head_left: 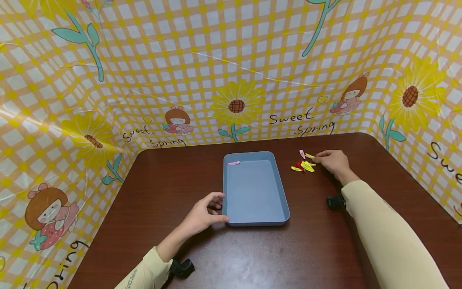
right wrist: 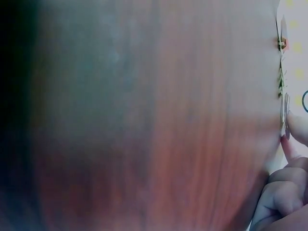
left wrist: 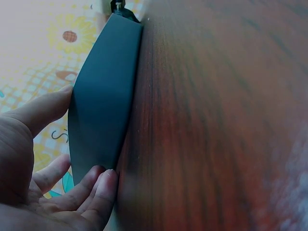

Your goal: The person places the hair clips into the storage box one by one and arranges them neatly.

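One yellow hair clip (head_left: pixel 309 155) is pinched between thumb and finger of the right grip (head_left: pixel 333 162), at 2 o'clock from the blue-grey tray (head_left: pixel 256 192) on the dark wood tabletop (head_left: pixel 173 176). The step appears to be the picking up of this single clip. For a clean lift, the pinch should sit firmly at the clip's 4 o'clock end and rise straight up before any sideways travel, since a pink clip (head_left: pixel 302 153) lies just beside the free tip and could be dragged along. Whether the yellow clip is clear of the surface cannot be told. The left grip (head_left: pixel 203 212), at 8 o'clock, holds the tray's corner between thumb and fingers; light, steady pressure should prevent sliding without tilting it. Appearance: the held clip is slim, bright yellow and elongated, its free tip directed towards 10 o'clock. At 7 o'clock from it lies a loose cluster of yellow and red clips (head_left: pixel 306 166). A second pink clip (head_left: pixel 234 163) lies inside the tray, near its 11 o'clock corner.
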Demonstrator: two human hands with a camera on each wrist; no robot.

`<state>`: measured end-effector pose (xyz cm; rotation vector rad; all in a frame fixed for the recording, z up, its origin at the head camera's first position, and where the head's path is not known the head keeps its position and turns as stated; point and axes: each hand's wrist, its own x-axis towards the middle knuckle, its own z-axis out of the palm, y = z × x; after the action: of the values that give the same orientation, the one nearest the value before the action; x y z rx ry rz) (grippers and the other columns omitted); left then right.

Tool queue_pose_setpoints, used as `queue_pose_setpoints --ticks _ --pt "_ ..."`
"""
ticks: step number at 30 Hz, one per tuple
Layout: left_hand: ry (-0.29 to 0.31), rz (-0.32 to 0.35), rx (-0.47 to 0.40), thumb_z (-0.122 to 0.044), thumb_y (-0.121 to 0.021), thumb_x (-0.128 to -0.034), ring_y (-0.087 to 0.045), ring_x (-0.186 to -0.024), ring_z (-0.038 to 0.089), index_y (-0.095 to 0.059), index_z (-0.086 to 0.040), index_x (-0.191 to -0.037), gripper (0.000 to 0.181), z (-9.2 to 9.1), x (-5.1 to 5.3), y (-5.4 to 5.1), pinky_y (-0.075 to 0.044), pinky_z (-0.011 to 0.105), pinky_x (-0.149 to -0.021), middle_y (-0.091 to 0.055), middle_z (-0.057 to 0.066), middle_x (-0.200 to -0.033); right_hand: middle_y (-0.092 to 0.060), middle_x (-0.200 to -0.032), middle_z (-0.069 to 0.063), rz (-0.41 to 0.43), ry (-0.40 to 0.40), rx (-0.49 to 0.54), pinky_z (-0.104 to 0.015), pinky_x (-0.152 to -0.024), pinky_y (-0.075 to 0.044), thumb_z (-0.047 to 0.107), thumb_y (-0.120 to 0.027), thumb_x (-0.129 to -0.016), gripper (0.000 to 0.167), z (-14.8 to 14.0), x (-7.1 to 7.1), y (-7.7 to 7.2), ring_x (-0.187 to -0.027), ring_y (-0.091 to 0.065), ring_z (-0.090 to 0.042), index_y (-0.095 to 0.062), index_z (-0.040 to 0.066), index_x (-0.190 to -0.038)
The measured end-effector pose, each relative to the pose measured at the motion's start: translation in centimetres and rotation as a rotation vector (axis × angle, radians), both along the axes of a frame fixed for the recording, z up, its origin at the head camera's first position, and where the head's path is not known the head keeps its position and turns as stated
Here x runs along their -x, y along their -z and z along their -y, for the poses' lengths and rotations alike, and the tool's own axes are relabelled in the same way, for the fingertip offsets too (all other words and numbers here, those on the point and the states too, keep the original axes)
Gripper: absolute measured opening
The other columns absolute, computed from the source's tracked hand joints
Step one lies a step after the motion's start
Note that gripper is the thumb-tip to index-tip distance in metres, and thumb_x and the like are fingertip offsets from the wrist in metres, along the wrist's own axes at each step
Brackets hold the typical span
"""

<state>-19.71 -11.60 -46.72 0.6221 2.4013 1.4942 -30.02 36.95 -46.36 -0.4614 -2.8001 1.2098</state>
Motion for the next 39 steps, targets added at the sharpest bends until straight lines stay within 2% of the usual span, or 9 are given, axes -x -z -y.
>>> queue_pose_setpoints --ticks 5,11,14,18,21,23,25,29,39 --pt "0.003 -0.011 -0.004 -0.025 -0.087 -0.0806 -0.058 -0.107 0.023 -0.057 -0.012 -0.136 0.065 0.0 0.0 0.0 -0.054 0.028 -0.086 -0.062 0.010 -0.123 -0.058 -0.127 -0.028 -0.031 -0.021 -0.056 -0.041 -0.078 -0.044 0.032 -0.069 -0.095 0.039 0.2 0.1 0.1 -0.110 -0.049 -0.042 -0.070 -0.002 -0.115" --pt "-0.007 0.000 -0.005 -0.026 -0.088 -0.0794 -0.058 -0.106 0.020 -0.057 -0.015 -0.136 0.066 0.0 0.0 0.0 -0.054 0.026 -0.085 -0.062 0.006 -0.122 -0.057 -0.128 -0.030 -0.040 -0.008 -0.061 -0.053 -0.091 -0.041 0.027 -0.069 -0.095 0.036 0.4 0.1 0.1 -0.117 -0.046 -0.047 -0.070 -0.004 -0.114" --pt "-0.007 -0.004 -0.004 -0.026 -0.088 -0.0794 -0.058 -0.106 0.021 -0.057 -0.015 -0.136 0.065 0.0 0.0 0.0 -0.054 0.027 -0.086 -0.062 0.006 -0.122 -0.055 -0.130 -0.030 -0.033 0.005 -0.037 -0.049 -0.088 -0.043 0.026 -0.069 -0.095 0.037 0.3 0.0 0.1 -0.115 -0.046 -0.045 -0.069 -0.005 -0.115" --pt "-0.002 -0.017 -0.007 -0.025 -0.088 -0.0797 -0.059 -0.106 0.022 -0.057 -0.013 -0.136 0.065 0.0 0.1 0.2 -0.055 0.028 -0.085 -0.062 0.009 -0.122 -0.054 -0.130 -0.029 -0.025 0.021 0.014 -0.036 -0.074 -0.042 0.026 -0.069 -0.095 0.038 0.2 -0.1 0.1 -0.107 -0.046 -0.038 -0.069 -0.006 -0.117" --pt "-0.001 -0.021 -0.009 -0.025 -0.087 -0.0798 -0.059 -0.106 0.023 -0.057 -0.013 -0.135 0.064 0.0 0.1 0.2 -0.055 0.028 -0.086 -0.062 0.009 -0.122 -0.055 -0.128 -0.026 -0.015 0.034 0.043 -0.033 -0.069 -0.041 0.026 -0.068 -0.095 0.039 0.1 -0.1 0.1 -0.102 -0.046 -0.033 -0.069 -0.005 -0.118" --pt "-0.002 -0.018 -0.005 -0.025 -0.088 -0.0796 -0.059 -0.107 0.023 -0.057 -0.013 -0.135 0.065 0.0 0.1 0.2 -0.055 0.028 -0.086 -0.062 0.009 -0.122 -0.059 -0.116 -0.022 -0.004 0.046 0.057 -0.032 -0.064 -0.041 0.026 -0.069 -0.095 0.038 0.0 0.0 0.1 -0.092 -0.048 -0.029 -0.069 -0.004 -0.118" --pt "-0.003 -0.016 -0.006 -0.025 -0.088 -0.0796 -0.059 -0.107 0.023 -0.057 -0.013 -0.135 0.065 0.0 0.1 0.2 -0.055 0.028 -0.086 -0.063 0.009 -0.122 -0.061 -0.095 -0.013 0.007 0.056 0.078 -0.031 -0.057 -0.040 0.027 -0.069 -0.095 0.038 -0.2 0.1 0.1 -0.077 -0.049 -0.024 -0.069 -0.003 -0.118" --pt "-0.002 -0.019 -0.003 -0.025 -0.088 -0.0797 -0.059 -0.107 0.023 -0.057 -0.013 -0.136 0.065 0.0 0.1 0.2 -0.054 0.027 -0.085 -0.062 0.009 -0.122 -0.049 -0.065 0.002 0.015 0.061 0.117 -0.030 -0.047 -0.037 0.026 -0.069 -0.095 0.037 -0.4 0.2 0.2 -0.052 -0.042 -0.013 -0.069 -0.003 -0.118" --pt "0.003 -0.009 0.002 -0.026 -0.088 -0.0794 -0.058 -0.106 0.022 -0.057 -0.014 -0.136 0.066 0.1 0.1 0.2 -0.054 0.026 -0.085 -0.062 0.008 -0.122 -0.054 -0.067 0.004 0.005 0.090 0.140 -0.029 -0.046 -0.037 0.026 -0.068 -0.096 0.037 -0.8 0.3 0.6 -0.050 -0.043 -0.011 -0.069 -0.003 -0.119"
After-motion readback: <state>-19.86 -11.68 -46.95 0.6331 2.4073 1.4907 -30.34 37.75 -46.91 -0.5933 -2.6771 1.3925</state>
